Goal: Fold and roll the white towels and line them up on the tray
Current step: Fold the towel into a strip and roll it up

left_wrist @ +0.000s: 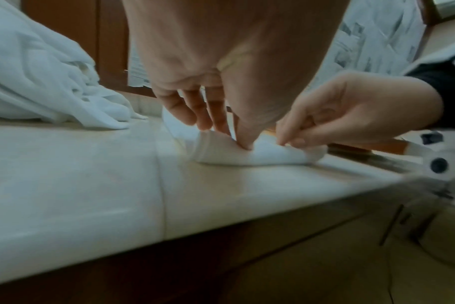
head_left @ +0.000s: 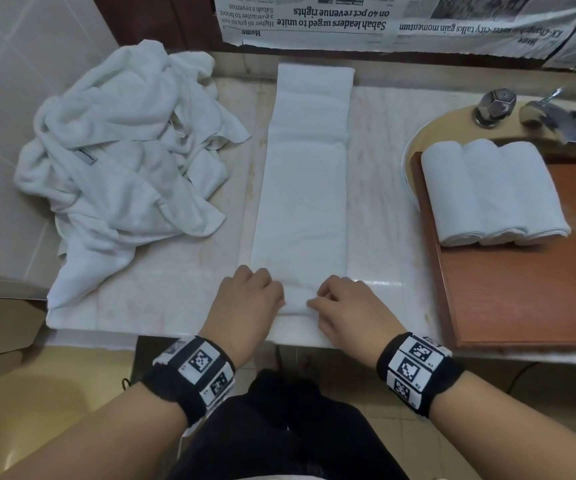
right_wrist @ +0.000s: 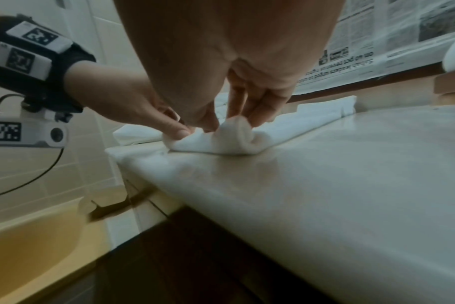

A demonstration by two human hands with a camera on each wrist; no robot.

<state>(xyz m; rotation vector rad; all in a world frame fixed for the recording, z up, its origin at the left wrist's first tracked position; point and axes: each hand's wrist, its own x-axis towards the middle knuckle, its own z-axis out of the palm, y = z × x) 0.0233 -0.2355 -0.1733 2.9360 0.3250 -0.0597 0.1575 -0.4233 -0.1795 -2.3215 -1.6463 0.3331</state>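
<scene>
One long white terry towel folded into a narrow strip lies lengthwise on the pale marble counter, its near end curled into a small beginning roll at the counter's front edge. The left hand pinches the left side of that rolled end between thumb and curled fingers, and the right hand pinches the right side the same way. To the right, three rolled white towels lie side by side, touching, at the far end of a reddish-brown wooden tray set over the basin. A crumpled heap of loose white towels sits on the counter's left part. Chrome taps stand behind the tray, and taped newspaper sheets cover the wall beyond.
</scene>
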